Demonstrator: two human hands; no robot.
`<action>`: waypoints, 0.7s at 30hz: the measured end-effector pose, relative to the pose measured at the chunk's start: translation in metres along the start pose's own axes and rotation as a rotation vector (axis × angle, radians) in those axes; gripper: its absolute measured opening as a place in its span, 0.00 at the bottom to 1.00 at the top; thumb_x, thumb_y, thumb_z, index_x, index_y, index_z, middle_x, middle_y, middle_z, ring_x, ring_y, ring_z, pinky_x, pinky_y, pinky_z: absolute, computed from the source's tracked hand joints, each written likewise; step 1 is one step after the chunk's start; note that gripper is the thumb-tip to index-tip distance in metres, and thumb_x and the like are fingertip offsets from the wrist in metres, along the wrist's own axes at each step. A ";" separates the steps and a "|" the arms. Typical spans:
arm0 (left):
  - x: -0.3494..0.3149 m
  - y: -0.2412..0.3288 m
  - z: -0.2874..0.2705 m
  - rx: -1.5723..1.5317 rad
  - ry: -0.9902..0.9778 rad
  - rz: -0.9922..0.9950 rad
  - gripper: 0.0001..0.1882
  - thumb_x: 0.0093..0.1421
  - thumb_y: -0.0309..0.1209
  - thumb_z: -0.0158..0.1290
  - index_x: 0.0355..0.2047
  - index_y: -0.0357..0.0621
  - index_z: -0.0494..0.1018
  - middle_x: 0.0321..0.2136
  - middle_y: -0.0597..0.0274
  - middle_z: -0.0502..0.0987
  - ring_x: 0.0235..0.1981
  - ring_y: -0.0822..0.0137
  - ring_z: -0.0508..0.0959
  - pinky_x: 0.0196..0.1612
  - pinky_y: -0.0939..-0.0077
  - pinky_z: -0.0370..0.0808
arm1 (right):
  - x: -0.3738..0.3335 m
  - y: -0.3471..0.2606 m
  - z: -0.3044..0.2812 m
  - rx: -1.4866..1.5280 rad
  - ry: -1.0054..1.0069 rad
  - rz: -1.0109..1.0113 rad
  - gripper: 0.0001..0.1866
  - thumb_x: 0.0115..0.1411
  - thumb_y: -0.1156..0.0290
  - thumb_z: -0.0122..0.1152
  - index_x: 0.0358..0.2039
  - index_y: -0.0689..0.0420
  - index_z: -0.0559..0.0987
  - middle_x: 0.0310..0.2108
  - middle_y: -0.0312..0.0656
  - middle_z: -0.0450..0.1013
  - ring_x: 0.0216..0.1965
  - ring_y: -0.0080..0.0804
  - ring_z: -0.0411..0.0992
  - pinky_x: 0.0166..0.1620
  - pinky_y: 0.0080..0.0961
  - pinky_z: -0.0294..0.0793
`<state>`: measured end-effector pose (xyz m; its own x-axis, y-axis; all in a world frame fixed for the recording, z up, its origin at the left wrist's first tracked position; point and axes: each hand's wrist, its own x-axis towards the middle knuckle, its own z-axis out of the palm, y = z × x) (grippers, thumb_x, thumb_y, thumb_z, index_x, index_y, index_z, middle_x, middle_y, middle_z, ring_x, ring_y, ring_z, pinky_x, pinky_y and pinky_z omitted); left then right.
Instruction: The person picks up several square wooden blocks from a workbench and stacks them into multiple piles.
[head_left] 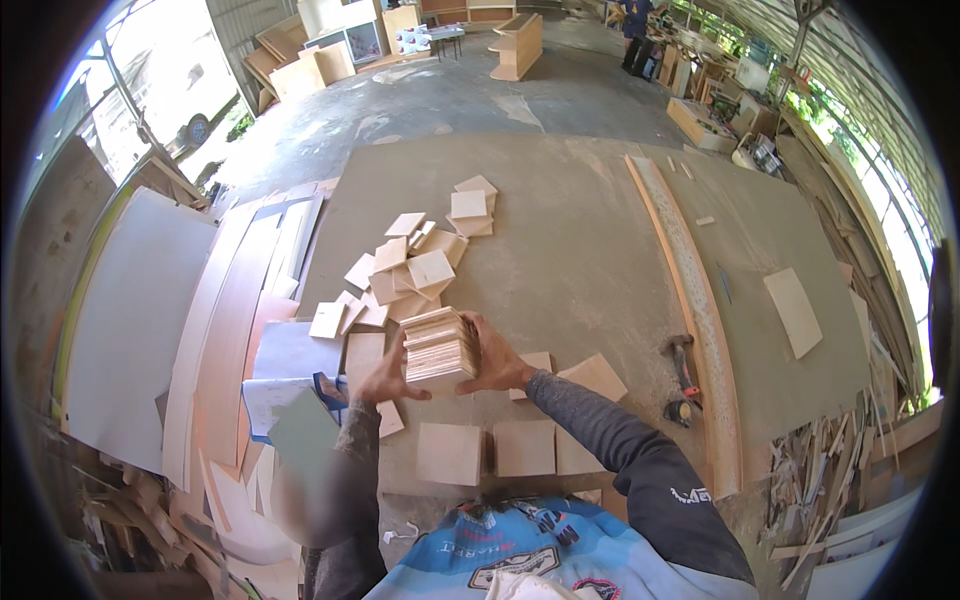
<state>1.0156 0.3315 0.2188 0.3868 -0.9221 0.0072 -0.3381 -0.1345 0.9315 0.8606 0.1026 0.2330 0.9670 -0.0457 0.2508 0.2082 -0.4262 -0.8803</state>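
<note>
Between my two palms I hold a stack of square plywood pieces (437, 350), their layered edges facing up toward me. My left hand (384, 376) presses on the stack's left side, and my right hand (492, 356) clasps its right side. Just beyond the stack lies a loose heap of plywood squares (405, 270) on the large work table (545, 240). Nearer to me, a row of square plywood stacks (449, 454) stands along the table's front edge. Whether the held stack touches the table cannot be made out.
Right of my arm lie a hammer (683, 365) and a tape measure (680, 411), beside a long wooden strip (690, 300). Papers with a blue edge (285, 400) sit at the left. Long boards (225, 330) lean leftward. A person (637, 35) stands far off.
</note>
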 end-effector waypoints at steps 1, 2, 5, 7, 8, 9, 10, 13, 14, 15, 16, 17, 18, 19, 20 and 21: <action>-0.007 -0.004 0.006 0.015 0.009 0.001 0.74 0.30 0.31 0.77 0.72 0.41 0.39 0.66 0.50 0.59 0.69 0.56 0.57 0.69 0.59 0.59 | 0.003 0.007 0.005 0.018 -0.015 -0.001 0.69 0.31 0.58 0.88 0.66 0.61 0.49 0.61 0.54 0.59 0.64 0.48 0.60 0.69 0.40 0.57; -0.014 -0.002 0.010 0.035 0.021 0.001 0.71 0.31 0.30 0.77 0.71 0.40 0.42 0.64 0.51 0.62 0.68 0.56 0.59 0.68 0.59 0.61 | 0.007 0.008 0.009 0.009 -0.034 -0.009 0.69 0.31 0.58 0.88 0.66 0.61 0.49 0.61 0.54 0.59 0.65 0.49 0.59 0.69 0.40 0.57; -0.014 -0.017 0.010 0.001 0.131 -0.060 0.67 0.29 0.33 0.77 0.68 0.39 0.49 0.61 0.51 0.64 0.66 0.54 0.61 0.67 0.55 0.58 | 0.016 0.020 0.026 0.014 -0.110 -0.040 0.69 0.32 0.56 0.87 0.66 0.60 0.48 0.61 0.56 0.59 0.65 0.50 0.59 0.69 0.41 0.56; -0.017 -0.035 0.023 0.196 0.159 -0.139 0.66 0.27 0.36 0.77 0.66 0.39 0.51 0.59 0.50 0.65 0.66 0.52 0.61 0.67 0.51 0.54 | 0.011 0.044 0.031 -0.155 -0.213 -0.007 0.69 0.32 0.54 0.86 0.67 0.59 0.48 0.61 0.56 0.58 0.66 0.52 0.57 0.70 0.44 0.53; -0.012 -0.051 0.035 0.287 0.156 -0.168 0.66 0.26 0.38 0.77 0.65 0.39 0.52 0.58 0.49 0.65 0.65 0.51 0.61 0.67 0.50 0.52 | 0.002 0.063 0.028 -0.249 -0.252 0.023 0.69 0.32 0.53 0.85 0.67 0.59 0.47 0.61 0.56 0.58 0.66 0.53 0.56 0.70 0.45 0.52; -0.002 -0.068 0.051 0.311 0.127 -0.198 0.69 0.25 0.39 0.77 0.67 0.40 0.49 0.61 0.48 0.63 0.67 0.50 0.60 0.67 0.49 0.50 | -0.011 0.091 0.023 -0.366 -0.315 0.103 0.69 0.32 0.52 0.84 0.67 0.59 0.47 0.62 0.57 0.56 0.67 0.57 0.54 0.71 0.49 0.48; -0.004 -0.074 0.055 0.348 0.125 -0.243 0.71 0.25 0.40 0.77 0.68 0.40 0.46 0.63 0.47 0.61 0.68 0.49 0.58 0.68 0.48 0.48 | -0.012 0.094 0.023 -0.369 -0.339 0.103 0.70 0.32 0.52 0.84 0.67 0.59 0.45 0.63 0.57 0.55 0.68 0.58 0.53 0.71 0.49 0.47; -0.007 -0.088 0.060 0.285 0.160 -0.133 0.77 0.25 0.40 0.77 0.71 0.43 0.37 0.67 0.45 0.55 0.70 0.46 0.54 0.69 0.48 0.48 | -0.015 0.099 0.021 -0.367 -0.356 0.091 0.73 0.32 0.53 0.84 0.69 0.59 0.41 0.67 0.58 0.51 0.69 0.60 0.50 0.72 0.49 0.44; -0.007 -0.082 0.057 0.242 0.166 -0.092 0.80 0.26 0.39 0.77 0.72 0.44 0.33 0.69 0.44 0.52 0.71 0.45 0.53 0.69 0.47 0.48 | -0.012 0.090 0.020 -0.356 -0.322 0.068 0.74 0.32 0.53 0.84 0.70 0.59 0.40 0.68 0.58 0.49 0.70 0.60 0.49 0.73 0.49 0.44; -0.008 -0.077 0.054 0.198 0.166 -0.068 0.81 0.26 0.39 0.77 0.72 0.44 0.31 0.69 0.43 0.51 0.71 0.45 0.52 0.70 0.48 0.47 | -0.011 0.085 0.021 -0.345 -0.287 0.047 0.75 0.32 0.53 0.84 0.70 0.58 0.38 0.69 0.58 0.48 0.71 0.59 0.48 0.73 0.48 0.44; -0.006 -0.074 0.052 0.146 0.168 -0.022 0.81 0.27 0.38 0.77 0.72 0.44 0.29 0.69 0.42 0.50 0.72 0.44 0.51 0.71 0.49 0.47 | -0.009 0.085 0.023 -0.326 -0.281 0.043 0.76 0.32 0.53 0.84 0.71 0.57 0.37 0.70 0.58 0.46 0.71 0.59 0.48 0.73 0.47 0.45; -0.003 -0.072 0.050 0.093 0.168 0.024 0.81 0.27 0.38 0.76 0.72 0.44 0.27 0.69 0.40 0.49 0.72 0.44 0.50 0.71 0.50 0.47 | -0.007 0.087 0.025 -0.306 -0.275 0.041 0.77 0.32 0.54 0.84 0.71 0.57 0.35 0.70 0.58 0.45 0.72 0.58 0.47 0.73 0.46 0.45; 0.001 -0.079 0.056 0.023 0.171 0.081 0.81 0.28 0.37 0.76 0.72 0.44 0.26 0.69 0.39 0.48 0.72 0.43 0.49 0.72 0.52 0.46 | -0.006 0.088 0.027 -0.285 -0.270 0.039 0.78 0.32 0.54 0.84 0.71 0.56 0.34 0.71 0.58 0.44 0.72 0.58 0.46 0.73 0.45 0.46; 0.005 -0.084 0.059 -0.046 0.174 0.139 0.81 0.29 0.36 0.75 0.72 0.44 0.24 0.69 0.38 0.47 0.72 0.43 0.49 0.73 0.53 0.45 | -0.006 0.090 0.030 -0.228 -0.252 0.041 0.77 0.32 0.55 0.84 0.71 0.56 0.35 0.70 0.58 0.45 0.72 0.57 0.48 0.73 0.44 0.48; 0.005 -0.089 0.062 -0.036 0.159 0.139 0.81 0.30 0.36 0.75 0.71 0.43 0.23 0.69 0.37 0.47 0.72 0.42 0.48 0.73 0.55 0.45 | -0.008 0.091 0.034 -0.171 -0.235 0.043 0.77 0.32 0.56 0.84 0.71 0.56 0.35 0.69 0.58 0.47 0.71 0.57 0.49 0.72 0.43 0.50; 0.003 -0.094 0.064 -0.026 0.145 0.138 0.80 0.31 0.35 0.74 0.71 0.43 0.22 0.69 0.36 0.47 0.72 0.42 0.47 0.73 0.56 0.45 | -0.010 0.093 0.038 -0.113 -0.219 0.043 0.76 0.32 0.56 0.84 0.71 0.55 0.36 0.68 0.57 0.48 0.70 0.56 0.51 0.71 0.42 0.52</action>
<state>0.9933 0.3183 0.1083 0.4584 -0.8690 0.1863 -0.3753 0.0007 0.9269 0.8760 0.0980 0.1337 0.9860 0.1258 0.1095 0.1600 -0.5273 -0.8345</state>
